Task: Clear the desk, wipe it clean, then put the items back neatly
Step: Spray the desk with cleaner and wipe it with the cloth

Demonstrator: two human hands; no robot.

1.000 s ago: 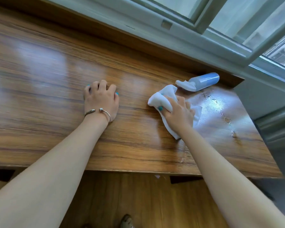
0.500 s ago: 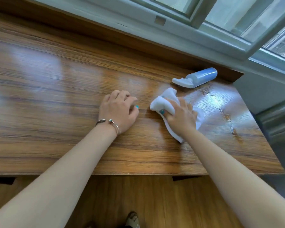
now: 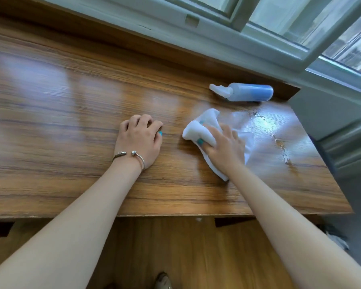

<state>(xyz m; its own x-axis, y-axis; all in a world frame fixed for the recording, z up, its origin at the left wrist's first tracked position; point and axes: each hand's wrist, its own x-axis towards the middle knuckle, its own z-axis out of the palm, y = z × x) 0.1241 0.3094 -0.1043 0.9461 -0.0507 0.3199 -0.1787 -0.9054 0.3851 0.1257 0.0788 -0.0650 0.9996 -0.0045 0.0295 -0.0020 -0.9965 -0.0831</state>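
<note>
Bracing on the wood surface (image 3: 50, 126), the left hand (image 3: 139, 138) is resting knuckles-up w/ fingers curled under and nothing in it, prob. taking body weight so the other arm can reach across; a bracelet (image 3: 133, 156) is sitting at that wrist. Moving rightward, the right hand (image 3: 223, 147) is gripping a white cloth (image 3: 198, 132), thumb tucked over a bunched fold and palm pressing the rest flat, which is keeping the cloth from sliding loose while it's scrubbing. Just beyond the cloth, a wet streak (image 3: 279, 140) is shining along the right end of the surface, so that patch is likely what the wiping is heading for. Near the back edge, a blue spray bottle (image 3: 246, 92) is lying on its side, nozzle pointing left, apart from the cloth, parked out of the wiping path but within reach. Above it, a window frame (image 3: 279, 44) is letting in light. Wipe step seems underway; no items back yet.
</note>
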